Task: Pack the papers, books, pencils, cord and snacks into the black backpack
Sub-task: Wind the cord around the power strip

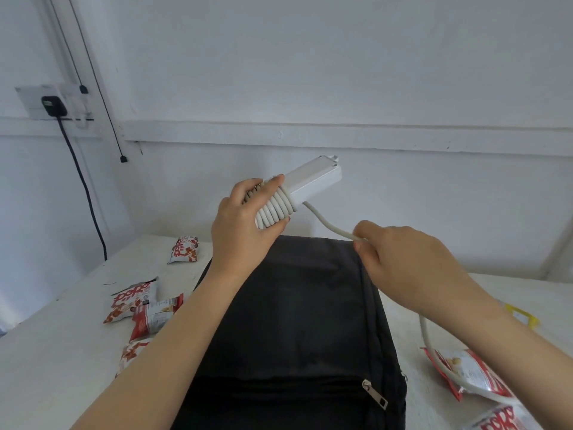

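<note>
My left hand (pixel 240 223) grips a white power strip (pixel 313 181) above the black backpack (pixel 297 330), fingers curled over the coils of its white cord (pixel 274 209) wound round it. My right hand (pixel 393 259) pinches the loose stretch of the cord to the right of the coils; the rest of it trails under my right forearm down over a snack bag (pixel 465 372). The backpack lies flat on the white table (pixel 55 367), zippers shut. Red and white snack bags (pixel 136 301) lie to its left, with one bag (pixel 183 250) farther back.
A wall socket with a black plug (pixel 54 105) and a dark cable hanging down is at the far left. A yellow object (pixel 521 315) lies on the table to the right, partly hidden by my arm. Another snack bag (pixel 496 420) sits at the bottom right.
</note>
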Demonstrator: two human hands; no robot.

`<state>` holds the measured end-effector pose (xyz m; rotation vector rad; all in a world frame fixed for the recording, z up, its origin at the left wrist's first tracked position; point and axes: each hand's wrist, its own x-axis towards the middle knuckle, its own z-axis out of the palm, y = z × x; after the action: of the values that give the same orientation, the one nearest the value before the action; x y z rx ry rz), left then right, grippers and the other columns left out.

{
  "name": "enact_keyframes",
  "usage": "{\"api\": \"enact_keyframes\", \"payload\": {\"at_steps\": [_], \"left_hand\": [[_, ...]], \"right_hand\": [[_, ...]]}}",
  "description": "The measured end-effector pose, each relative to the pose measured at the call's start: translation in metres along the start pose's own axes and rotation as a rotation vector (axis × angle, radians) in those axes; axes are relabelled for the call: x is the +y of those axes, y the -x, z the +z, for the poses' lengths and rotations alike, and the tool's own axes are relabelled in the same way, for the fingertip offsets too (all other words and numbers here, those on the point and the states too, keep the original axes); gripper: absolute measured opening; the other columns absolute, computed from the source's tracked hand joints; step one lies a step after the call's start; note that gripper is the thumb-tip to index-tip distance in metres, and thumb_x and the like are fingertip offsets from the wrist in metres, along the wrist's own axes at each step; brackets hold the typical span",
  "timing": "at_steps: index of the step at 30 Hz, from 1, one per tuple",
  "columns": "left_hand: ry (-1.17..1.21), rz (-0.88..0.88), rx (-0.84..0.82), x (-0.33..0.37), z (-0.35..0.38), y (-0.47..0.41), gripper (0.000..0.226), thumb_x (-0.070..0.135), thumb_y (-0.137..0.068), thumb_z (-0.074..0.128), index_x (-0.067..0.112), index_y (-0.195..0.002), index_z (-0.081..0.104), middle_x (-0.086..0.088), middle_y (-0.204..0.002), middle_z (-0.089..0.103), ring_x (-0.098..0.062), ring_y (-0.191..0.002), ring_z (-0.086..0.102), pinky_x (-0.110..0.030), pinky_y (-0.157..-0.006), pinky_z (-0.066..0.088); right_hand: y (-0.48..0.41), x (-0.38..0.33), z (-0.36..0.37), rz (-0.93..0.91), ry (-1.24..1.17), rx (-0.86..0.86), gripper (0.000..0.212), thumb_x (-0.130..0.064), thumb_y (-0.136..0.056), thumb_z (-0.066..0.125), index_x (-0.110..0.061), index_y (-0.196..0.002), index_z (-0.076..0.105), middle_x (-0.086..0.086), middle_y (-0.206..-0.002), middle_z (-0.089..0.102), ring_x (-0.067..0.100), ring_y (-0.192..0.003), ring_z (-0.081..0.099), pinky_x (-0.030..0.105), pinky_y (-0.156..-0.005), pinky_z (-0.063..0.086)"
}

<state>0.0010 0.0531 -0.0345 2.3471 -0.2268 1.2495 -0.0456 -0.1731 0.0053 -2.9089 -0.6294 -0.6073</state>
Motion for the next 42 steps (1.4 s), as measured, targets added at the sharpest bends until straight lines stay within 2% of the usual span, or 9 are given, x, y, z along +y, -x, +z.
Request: {"api": "enact_keyframes", "payload": {"at_steps": [3, 8, 13, 23, 28, 31, 34, 38, 42], "left_hand": [[-0.037, 0.008, -0.001, -0.003, -0.002, 0.003, 0.066, 0.034, -0.073, 0.077, 0.031, -0.133, 0.05, -0.003, -0.124, 0.053, -0.02, -0.1, 0.053, -0.031, -0.075, 0.049], [-0.036, -0.022, 0.021, -0.007, -0.002, 0.006, 0.066, 0.032, -0.073, 0.078, 0.027, -0.133, 0.05, -0.007, -0.124, 0.053, -0.022, -0.101, 0.053, -0.032, -0.077, 0.048], [-0.011, -0.038, 0.028, -0.011, 0.002, 0.011, 0.065, 0.033, -0.074, 0.077, 0.024, -0.132, 0.05, -0.009, -0.123, 0.054, -0.024, -0.102, 0.053, -0.035, -0.08, 0.049], [0.123, -0.12, 0.123, -0.001, 0.001, 0.013, 0.063, 0.04, -0.075, 0.073, 0.025, -0.131, 0.047, -0.003, -0.119, 0.048, -0.008, -0.096, 0.048, -0.01, -0.077, 0.042], [0.015, -0.174, 0.116, -0.003, 0.005, 0.012, 0.058, 0.054, -0.077, 0.062, 0.031, -0.128, 0.044, 0.0, -0.114, 0.056, -0.017, -0.103, 0.051, -0.062, -0.096, 0.039], [0.218, -0.216, 0.041, 0.001, 0.007, 0.015, 0.057, 0.047, -0.079, 0.066, 0.029, -0.128, 0.044, 0.001, -0.113, 0.056, -0.01, -0.096, 0.053, -0.028, -0.091, 0.05], [0.272, -0.234, 0.001, 0.002, 0.009, 0.018, 0.06, 0.034, -0.078, 0.071, 0.026, -0.131, 0.044, -0.001, -0.113, 0.051, 0.002, -0.087, 0.051, 0.006, -0.068, 0.037], [0.285, -0.189, -0.038, 0.003, 0.007, 0.018, 0.068, 0.028, -0.076, 0.075, 0.027, -0.136, 0.042, 0.003, -0.108, 0.044, -0.001, -0.086, 0.052, 0.002, -0.07, 0.039], [0.21, -0.067, -0.081, 0.007, 0.006, 0.015, 0.071, 0.027, -0.074, 0.077, 0.023, -0.137, 0.044, 0.001, -0.108, 0.044, -0.014, -0.099, 0.052, -0.025, -0.084, 0.049]], "right_hand": [[-0.001, 0.006, 0.006, 0.091, -0.045, -0.011, 0.032, -0.033, -0.099, 0.032, -0.023, -0.069, 0.031, -0.005, -0.064, 0.045, 0.011, -0.057, 0.042, 0.024, -0.048, 0.026], [-0.001, 0.009, 0.006, 0.145, -0.406, -0.033, 0.016, -0.033, -0.096, 0.044, -0.024, -0.084, 0.049, -0.005, -0.054, 0.048, 0.011, -0.052, 0.048, 0.026, -0.05, 0.036], [0.005, 0.0, -0.005, -0.117, -0.016, 0.223, 0.015, -0.02, -0.093, 0.046, -0.017, -0.086, 0.06, 0.0, -0.064, 0.052, 0.022, -0.048, 0.048, 0.022, -0.041, 0.028], [0.009, -0.012, -0.031, -0.255, -0.001, 0.247, 0.03, -0.027, -0.089, 0.036, -0.016, -0.084, 0.063, -0.001, -0.06, 0.05, 0.019, -0.039, 0.039, 0.013, -0.042, 0.014], [0.007, -0.015, -0.034, -0.265, 0.014, 0.26, 0.029, -0.025, -0.089, 0.037, -0.016, -0.085, 0.064, -0.001, -0.06, 0.049, 0.019, -0.038, 0.038, 0.014, -0.041, 0.014], [0.005, -0.018, -0.034, -0.271, 0.046, 0.244, 0.024, -0.023, -0.088, 0.043, -0.016, -0.084, 0.065, -0.001, -0.06, 0.05, 0.017, -0.038, 0.038, 0.013, -0.041, 0.011], [0.005, -0.019, -0.029, -0.325, 0.082, 0.228, 0.018, -0.021, -0.086, 0.049, -0.017, -0.079, 0.065, -0.001, -0.058, 0.049, 0.017, -0.037, 0.041, 0.013, -0.042, 0.01], [0.008, -0.02, -0.021, -0.399, 0.054, 0.181, 0.027, -0.032, -0.091, 0.034, -0.025, -0.089, 0.061, -0.005, -0.056, 0.045, 0.015, -0.036, 0.036, 0.016, -0.039, 0.012], [0.011, -0.029, -0.024, -0.351, -0.161, -0.034, 0.019, -0.044, -0.096, 0.028, -0.037, -0.105, 0.044, -0.008, -0.059, 0.044, 0.006, -0.049, 0.038, 0.012, -0.048, 0.024]]}}
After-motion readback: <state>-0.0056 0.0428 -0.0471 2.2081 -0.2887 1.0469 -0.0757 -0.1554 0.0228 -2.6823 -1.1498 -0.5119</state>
